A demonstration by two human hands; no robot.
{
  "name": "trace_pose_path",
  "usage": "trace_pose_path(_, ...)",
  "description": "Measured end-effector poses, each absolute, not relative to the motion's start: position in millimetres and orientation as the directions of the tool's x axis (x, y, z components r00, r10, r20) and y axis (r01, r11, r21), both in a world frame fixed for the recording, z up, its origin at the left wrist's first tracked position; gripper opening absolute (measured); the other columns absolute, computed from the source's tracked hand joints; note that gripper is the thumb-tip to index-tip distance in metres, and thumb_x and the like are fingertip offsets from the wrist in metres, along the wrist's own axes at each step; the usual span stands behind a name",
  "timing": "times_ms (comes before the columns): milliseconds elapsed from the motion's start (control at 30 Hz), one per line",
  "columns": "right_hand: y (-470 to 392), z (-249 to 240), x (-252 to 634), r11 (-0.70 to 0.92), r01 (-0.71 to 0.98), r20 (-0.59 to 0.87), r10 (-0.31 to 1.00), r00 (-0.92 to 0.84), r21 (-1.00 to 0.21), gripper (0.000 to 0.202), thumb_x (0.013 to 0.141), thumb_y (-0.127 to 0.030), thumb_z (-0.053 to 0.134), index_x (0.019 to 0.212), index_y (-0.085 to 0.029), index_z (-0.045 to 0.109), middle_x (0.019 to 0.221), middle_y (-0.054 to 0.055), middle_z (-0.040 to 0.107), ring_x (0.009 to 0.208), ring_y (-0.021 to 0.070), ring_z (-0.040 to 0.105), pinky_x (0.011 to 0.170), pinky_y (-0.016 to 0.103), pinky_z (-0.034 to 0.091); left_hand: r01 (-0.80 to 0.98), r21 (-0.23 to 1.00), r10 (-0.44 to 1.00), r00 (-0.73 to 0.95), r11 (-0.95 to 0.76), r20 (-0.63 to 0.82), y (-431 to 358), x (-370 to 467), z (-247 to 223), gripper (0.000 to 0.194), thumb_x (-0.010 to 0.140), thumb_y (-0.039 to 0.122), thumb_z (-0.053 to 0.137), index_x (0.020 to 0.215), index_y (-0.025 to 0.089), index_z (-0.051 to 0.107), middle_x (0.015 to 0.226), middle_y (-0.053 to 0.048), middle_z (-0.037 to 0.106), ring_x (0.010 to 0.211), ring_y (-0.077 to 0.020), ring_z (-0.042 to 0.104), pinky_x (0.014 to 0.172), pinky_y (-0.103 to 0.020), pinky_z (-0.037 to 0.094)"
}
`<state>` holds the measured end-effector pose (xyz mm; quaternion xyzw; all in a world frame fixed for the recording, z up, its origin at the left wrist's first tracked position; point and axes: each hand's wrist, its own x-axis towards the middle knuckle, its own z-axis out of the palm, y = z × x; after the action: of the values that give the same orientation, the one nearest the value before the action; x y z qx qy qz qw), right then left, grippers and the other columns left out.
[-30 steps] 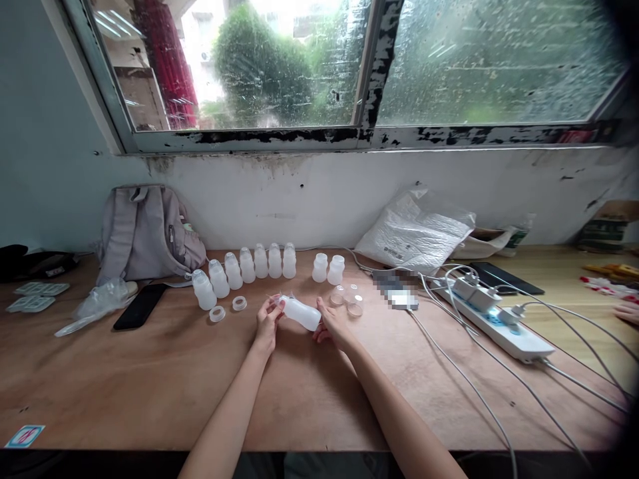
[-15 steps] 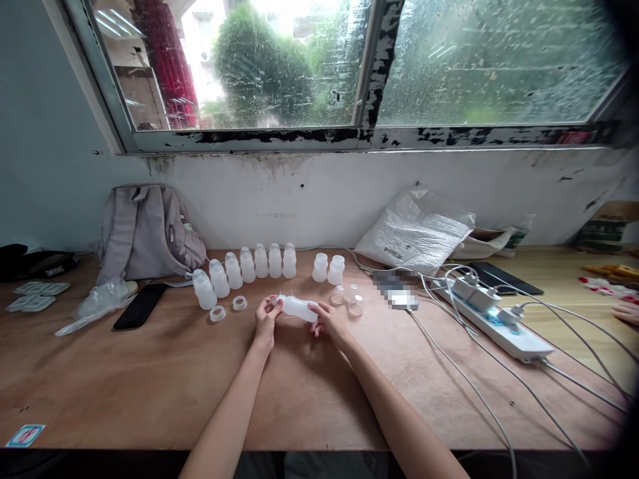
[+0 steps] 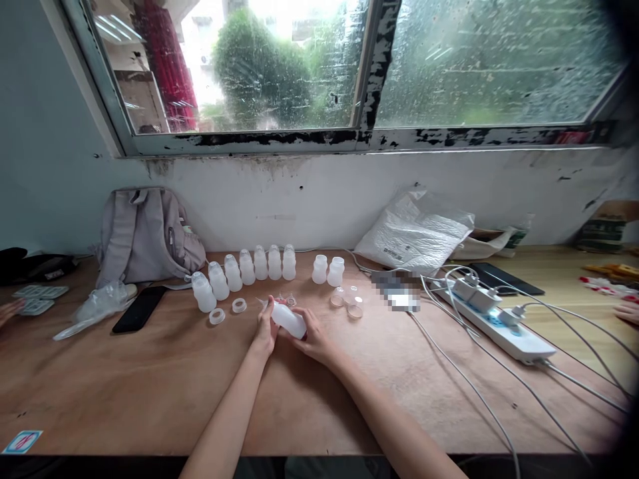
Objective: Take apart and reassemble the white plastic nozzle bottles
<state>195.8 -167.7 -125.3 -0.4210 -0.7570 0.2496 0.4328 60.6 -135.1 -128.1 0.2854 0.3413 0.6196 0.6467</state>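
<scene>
A translucent white baby bottle (image 3: 289, 320) lies tilted between my two hands, just above the table. My left hand (image 3: 266, 327) is closed around its upper-left end, where a clear nipple tip pokes out. At its lower-right base, my right hand (image 3: 312, 336) grips with thumb and fingers. Behind the hands, small clear nipples (image 3: 290, 301) rest on the wood. Two white collar rings (image 3: 239, 305) lie to the left, and several clear domed caps (image 3: 355, 307) to the right. A row of capped bottles (image 3: 247, 267) stands at the back, with two uncapped bottles (image 3: 336, 271) apart from it.
At the left are a grey backpack (image 3: 150, 233), a plastic bag (image 3: 102, 306) and a black phone (image 3: 140, 310). A white power strip (image 3: 499, 326) with trailing cables and a silvery bubble bag (image 3: 417, 229) occupy the right. Other people's hands show at both edges.
The bottle has moved slightly left and down and now tilts more steeply. My right hand has shifted left with it, uncovering the nipples behind. Another person's hand has appeared at the left edge.
</scene>
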Motion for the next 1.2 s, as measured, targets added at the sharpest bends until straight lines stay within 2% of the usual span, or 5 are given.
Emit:
trace_pose_path(233, -174, -127, 188, 0.499, 0.551, 0.429, 0.864, -0.263, -0.668, 0.042, 0.067, -0.034, 0.06, 0.106, -0.022, 0.049, 0.098, 0.007, 0.06, 0.085, 0.0233, 0.058, 0.071, 0.033, 0.045, -0.555, 0.826, 0.979, -0.101, 0.093, -0.178, -137, 67, -132, 0.033, 0.06, 0.04, 0.066, 0.075, 0.013, 0.057, 0.072, -0.006, 0.065, 0.061, -0.0152, 0.06, 0.056, -0.024, 0.045)
trace_pose_path(567, -172, -124, 191, 0.288, 0.447, 0.214, 0.954, -0.209, -0.847, 0.027, 0.07, -0.041, 0.058, 0.082, -0.018, 0.059, 0.069, 0.002, 0.061, 0.063, 0.0166, 0.056, 0.055, 0.024, 0.042, -0.468, 0.881, 0.969, -0.175, 0.074, -0.174, -139, 70, -135, 0.027, 0.062, 0.037, 0.063, 0.067, 0.012, 0.058, 0.064, -0.005, 0.063, 0.051, -0.0132, 0.056, 0.049, -0.023, 0.041)
trace_pose_path(933, -160, -122, 198, 0.417, 0.322, 0.344, 0.902, -0.26, -0.85, 0.032, 0.08, -0.039, 0.046, 0.108, -0.023, 0.052, 0.097, 0.003, 0.055, 0.086, 0.0163, 0.053, 0.077, 0.028, 0.043, -0.446, 0.894, 0.999, -0.024, -0.042, 0.035, -148, 77, -126, 0.039, 0.059, 0.033, 0.07, 0.091, 0.015, 0.056, 0.083, -0.005, 0.063, 0.073, -0.0164, 0.06, 0.066, -0.025, 0.044)
trace_pose_path(1033, -149, -122, 216, 0.41, 0.525, 0.471, 0.882, -0.02, -0.746, 0.025, 0.079, -0.035, 0.047, 0.096, -0.022, 0.059, 0.098, 0.007, 0.051, 0.092, 0.0202, 0.05, 0.083, 0.035, 0.038, -0.385, 0.919, 0.994, -0.102, -0.085, 0.049, -146, 76, -128, 0.036, 0.058, 0.032, 0.071, 0.088, 0.016, 0.057, 0.078, -0.003, 0.062, 0.065, -0.0139, 0.059, 0.06, -0.024, 0.043)
trace_pose_path(1200, -135, -126, 248, -0.054, 0.803, 0.544, 0.709, 0.45, -0.594, 0.03, 0.076, -0.023, 0.044, 0.103, -0.018, 0.055, 0.12, 0.014, 0.04, 0.107, 0.0309, 0.037, 0.085, 0.048, 0.029, -0.319, 0.942, 0.988, -0.14, -0.108, 0.066, -143, 70, -128, 0.029, 0.057, 0.03, 0.071, 0.08, 0.017, 0.058, 0.071, 0.0, 0.06, 0.055, -0.0102, 0.055, 0.056, -0.022, 0.041)
